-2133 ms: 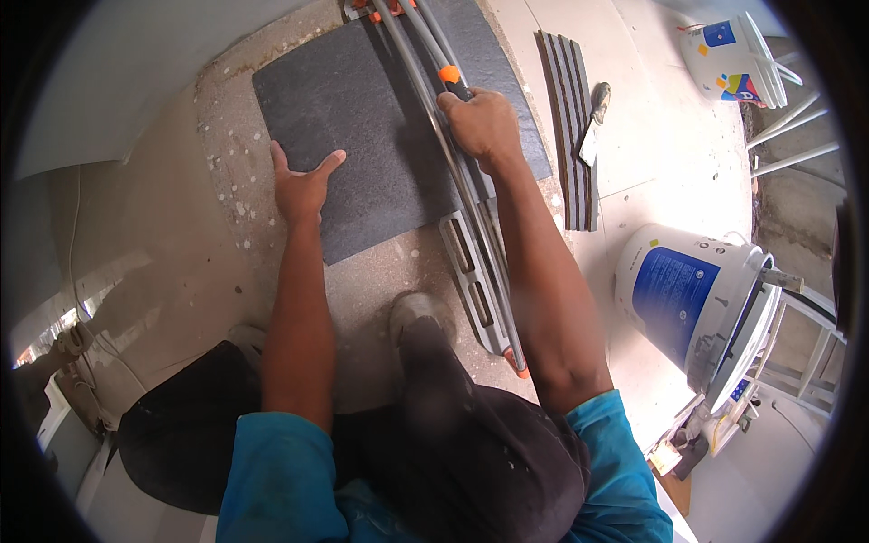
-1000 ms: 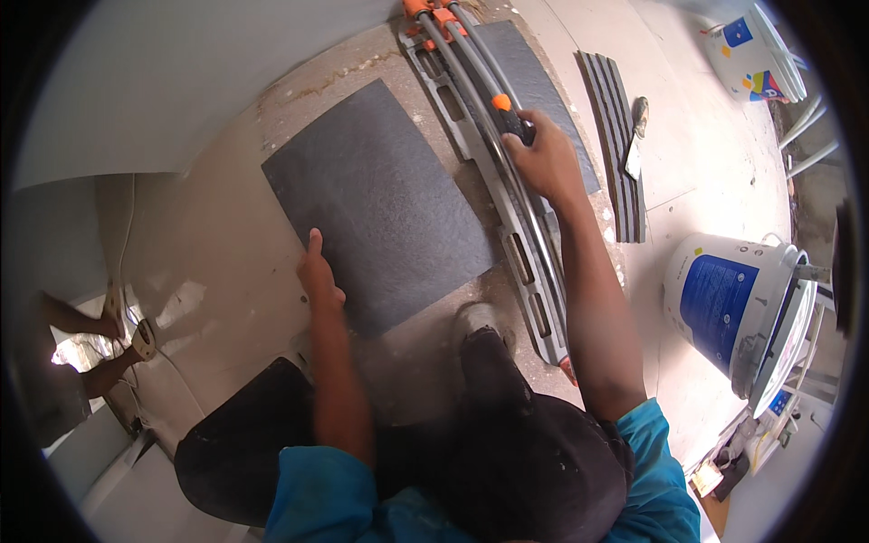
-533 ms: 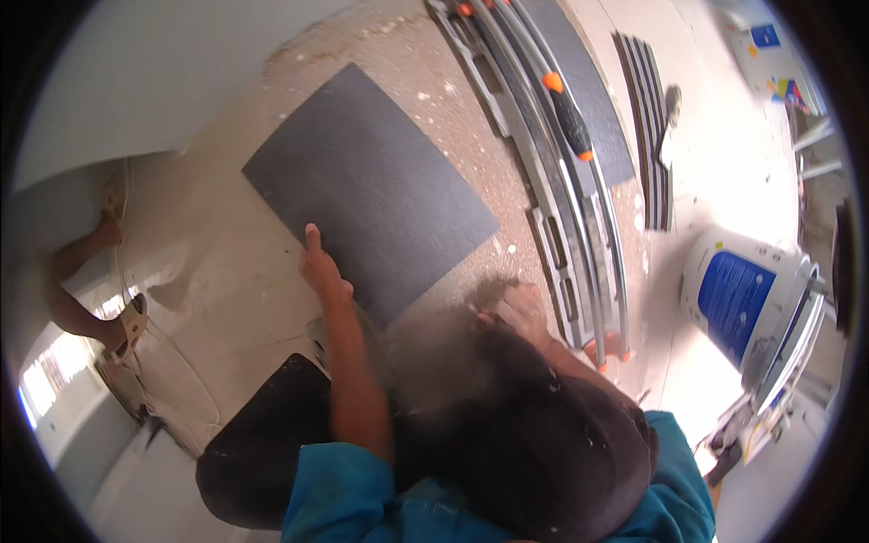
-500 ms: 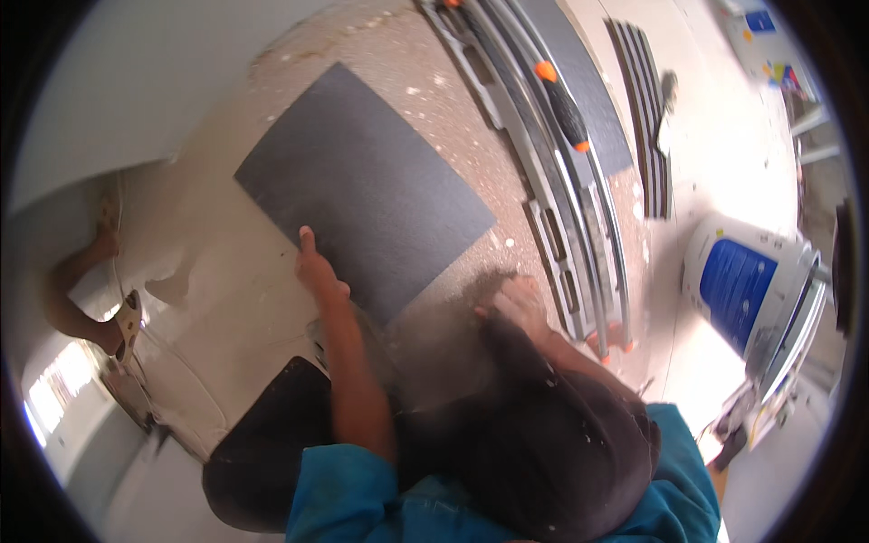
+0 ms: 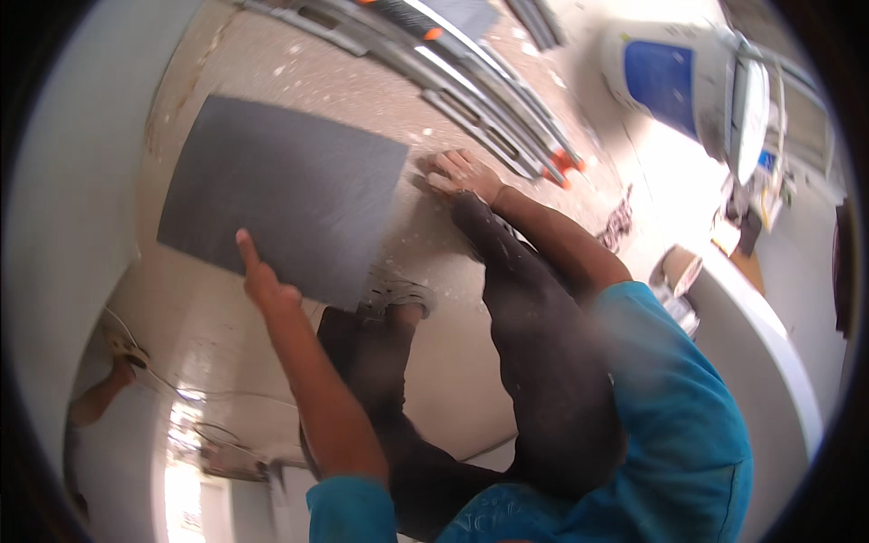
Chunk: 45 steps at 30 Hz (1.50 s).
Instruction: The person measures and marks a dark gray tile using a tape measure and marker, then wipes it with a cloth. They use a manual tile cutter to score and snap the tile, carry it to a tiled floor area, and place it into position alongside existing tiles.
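Left hand [image 5: 269,282]: gripping the tile [image 5: 281,185] at one edge. Right hand [image 5: 463,174]: finger closure indeterminable (blurred). Caution: possible slip, chipped corner from one-sided grip.

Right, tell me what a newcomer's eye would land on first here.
Probably the dark grey tile, left of centre, with the left hand at its edge. Next, perhaps, the metal tile cutter slanting across the top, then the blue-labelled white bucket at upper right.

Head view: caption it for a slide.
Left hand holds a dark tile by its edge, right hand near the cutter.
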### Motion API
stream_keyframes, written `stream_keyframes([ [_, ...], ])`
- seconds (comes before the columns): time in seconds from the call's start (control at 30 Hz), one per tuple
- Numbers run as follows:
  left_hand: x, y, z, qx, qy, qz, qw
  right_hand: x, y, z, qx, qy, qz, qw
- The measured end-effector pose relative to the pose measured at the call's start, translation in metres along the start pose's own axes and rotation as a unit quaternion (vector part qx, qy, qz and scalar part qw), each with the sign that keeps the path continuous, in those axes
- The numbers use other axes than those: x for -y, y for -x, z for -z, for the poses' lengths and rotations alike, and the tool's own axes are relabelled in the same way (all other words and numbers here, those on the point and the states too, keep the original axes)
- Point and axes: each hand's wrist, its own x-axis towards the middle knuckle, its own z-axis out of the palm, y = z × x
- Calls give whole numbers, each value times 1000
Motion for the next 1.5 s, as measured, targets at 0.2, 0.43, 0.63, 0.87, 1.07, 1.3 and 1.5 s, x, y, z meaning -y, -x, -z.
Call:
stream_keyframes([
  [0.2,-24,70,65,102,-74,17,992,62,145,58,-45,-158,-395,904],
  [0.43,-4,134,118,80,-209,8,975,164,338,28,16,-305,-732,609],
  [0.63,52,184,135,41,-211,80,973,152,485,-76,97,-295,-810,497],
  [0.87,144,242,76,32,-330,9,943,107,494,-194,3,-325,-867,378],
  [1.07,176,306,23,44,-327,29,944,72,507,-175,-93,-245,-937,233],
  [1.3,173,350,16,60,-289,51,954,-10,550,-171,-176,-186,-966,38],
  [1.5,152,316,27,53,-262,51,962,-70,533,-167,-149,-320,-883,309],
])
